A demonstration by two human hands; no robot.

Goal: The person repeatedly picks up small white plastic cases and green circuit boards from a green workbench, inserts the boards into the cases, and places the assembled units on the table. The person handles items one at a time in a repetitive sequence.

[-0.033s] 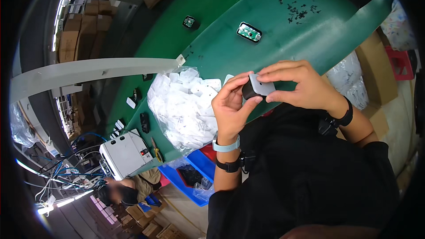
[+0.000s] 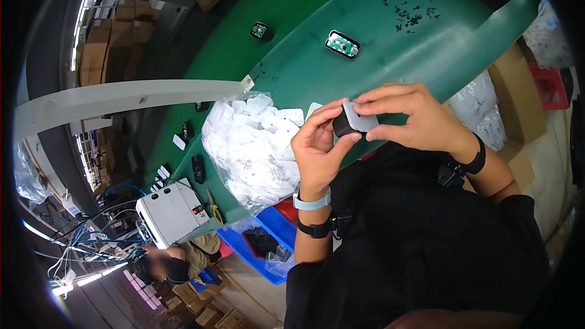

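Your left hand has thumb and fingers clamped on the black housing. Your right hand pinches the light cover plate between thumb and fingertips, on the housing's right face; can't tell if it's fully seated. Both parts are held at the near edge of the green bench. Just left of your left hand: clear bag of white plates. Farther out, ahead of you: black case with green circuit board, lying face up. Far right of that: loose black screws, scattered. Left past the bag: pliers beside a white equipment box. Near left, below bench edge: blue bin.
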